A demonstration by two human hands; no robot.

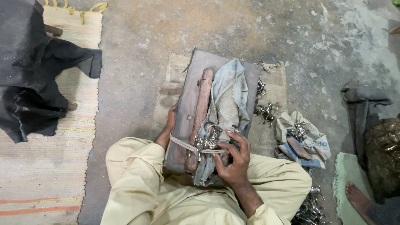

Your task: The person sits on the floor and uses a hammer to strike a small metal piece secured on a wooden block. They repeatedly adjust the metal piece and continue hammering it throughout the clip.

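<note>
A grey board (189, 100) leans on the seated person's lap, carrying a wooden block (201, 104) and a pale blue cloth (228, 100). At the board's lower end, the right hand (234, 158) presses a small metal animal figurine (208, 139) under a strap, fingers (233, 135) spread. The left hand (169, 125) grips the board's left edge, its fingers hidden behind it. More figurines (266, 110) lie right of the board.

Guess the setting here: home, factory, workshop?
Likely a small floor-level metal craft workshop: bare concrete floor, small metal animal figurines lying loose, and one figurine strapped to a work board.
</note>
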